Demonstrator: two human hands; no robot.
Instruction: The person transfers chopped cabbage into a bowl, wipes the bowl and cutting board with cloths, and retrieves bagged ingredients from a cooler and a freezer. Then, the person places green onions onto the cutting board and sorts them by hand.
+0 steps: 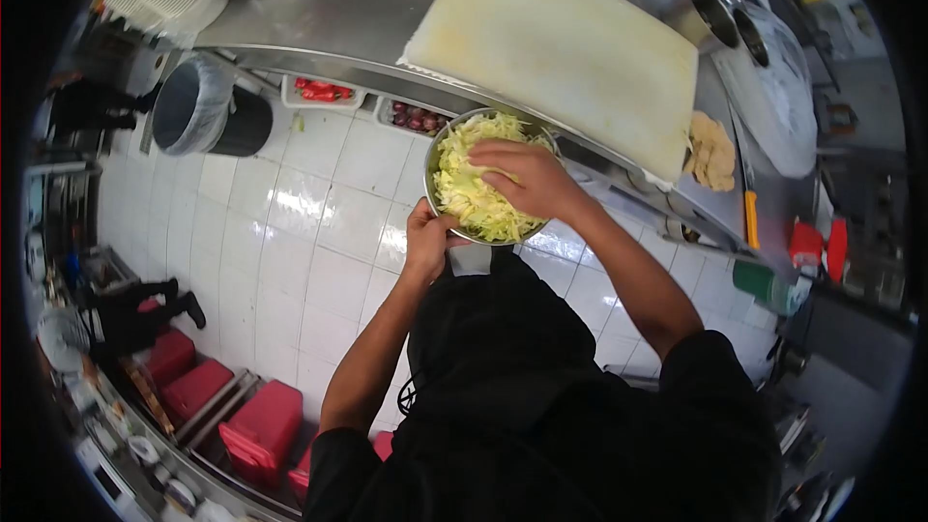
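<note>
A round metal bowl (429,172) heaped with shredded cabbage (469,201) is held in front of my body, just off the counter's near edge. My left hand (427,240) grips its rim at the lower left, thumb over the edge; the fingers beneath are partly hidden. Across the top of the shreds lies my right hand (522,177), palm down with its fingers stretched out, touching the cabbage. Beyond the bowl, a large pale cutting board (561,48) rests on the steel counter (329,14).
An orange-handled knife (749,213) and a tan cloth (710,150) lie right of the board. Below the counter are red peppers (322,91), onions (416,118) and a lined bin (242,126). Red containers (261,430) stand at lower left; two other people are at the left.
</note>
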